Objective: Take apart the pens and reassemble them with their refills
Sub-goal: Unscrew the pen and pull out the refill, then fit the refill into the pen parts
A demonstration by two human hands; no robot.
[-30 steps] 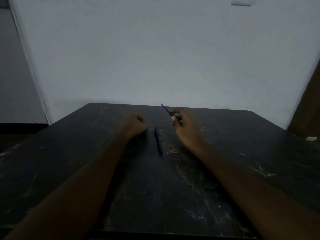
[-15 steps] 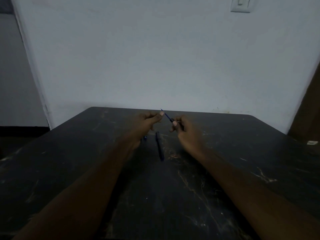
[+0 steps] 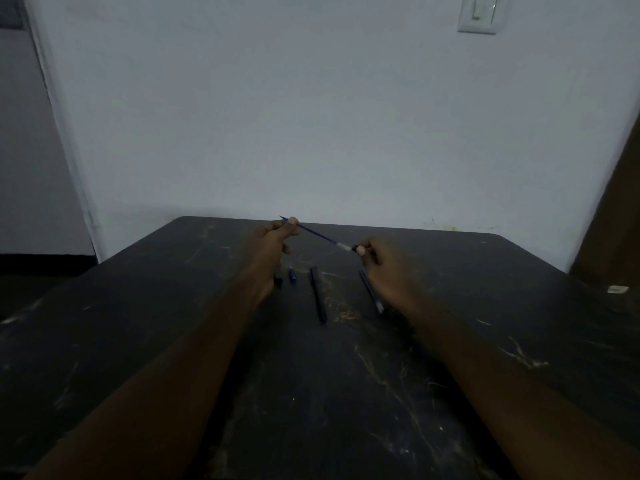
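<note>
a thin blue refill (image 3: 318, 234) hangs above the far part of the dark table (image 3: 450, 341), pinched near its tip by the left hand (image 3: 273, 237) and at its pale end by the right hand (image 3: 381, 261). below lie a black pen barrel (image 3: 318, 294), a small blue cap (image 3: 293, 274) and another blue pen piece (image 3: 371, 295) just beside the right wrist.

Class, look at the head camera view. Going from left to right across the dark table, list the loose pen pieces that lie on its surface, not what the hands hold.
Small black piece → short blue cap → long black pen barrel → blue barrel by the right hand.
</note>
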